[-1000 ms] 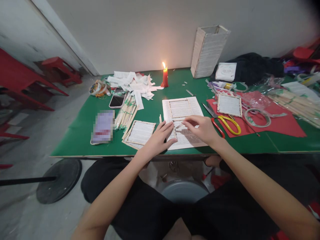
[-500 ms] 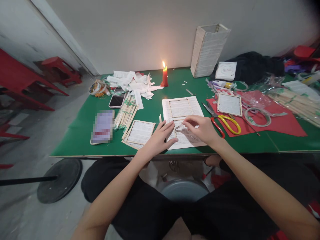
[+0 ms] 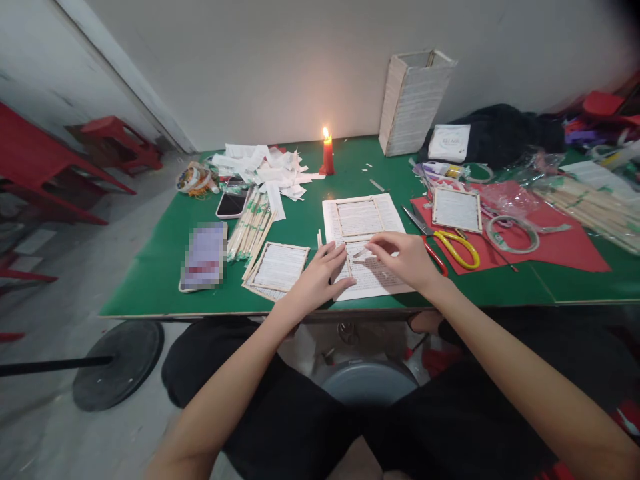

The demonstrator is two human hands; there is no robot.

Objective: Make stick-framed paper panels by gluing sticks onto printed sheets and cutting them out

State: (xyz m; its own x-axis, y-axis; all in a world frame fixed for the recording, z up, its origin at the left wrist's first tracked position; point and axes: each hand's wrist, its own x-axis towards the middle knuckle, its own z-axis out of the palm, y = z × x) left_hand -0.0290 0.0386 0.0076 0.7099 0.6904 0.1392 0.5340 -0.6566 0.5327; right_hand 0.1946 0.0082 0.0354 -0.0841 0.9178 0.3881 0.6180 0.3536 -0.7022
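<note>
My left hand (image 3: 327,272) lies over the left edge of a printed paper sheet (image 3: 390,277), fingers stretched out and thumb apart, its fingertips at a thin stick of a frame. My right hand (image 3: 400,260) pinches a small thin pale strip (image 3: 361,253) between thumb and fingertips, just above the sheet; I cannot make out its kind. Farther back on the sheet lies a rectangular stick frame (image 3: 359,217). Left of my left hand are paper-covered stick frames (image 3: 280,267), one overlapping another. Scissors (image 3: 455,248) with red and yellow handles lie right of my right hand.
A lit red candle (image 3: 327,157) stands at the back, beside a heap of paper strips (image 3: 265,163). Bundled sticks (image 3: 253,227) and two phones lie left. A tall paper-covered box (image 3: 415,103) stands by the wall. Red paper (image 3: 565,247) with coiled tubing lies right.
The camera view has shifted very slightly. Both hands hold almost the same position, and the pale strip stays pinched in my right fingers.
</note>
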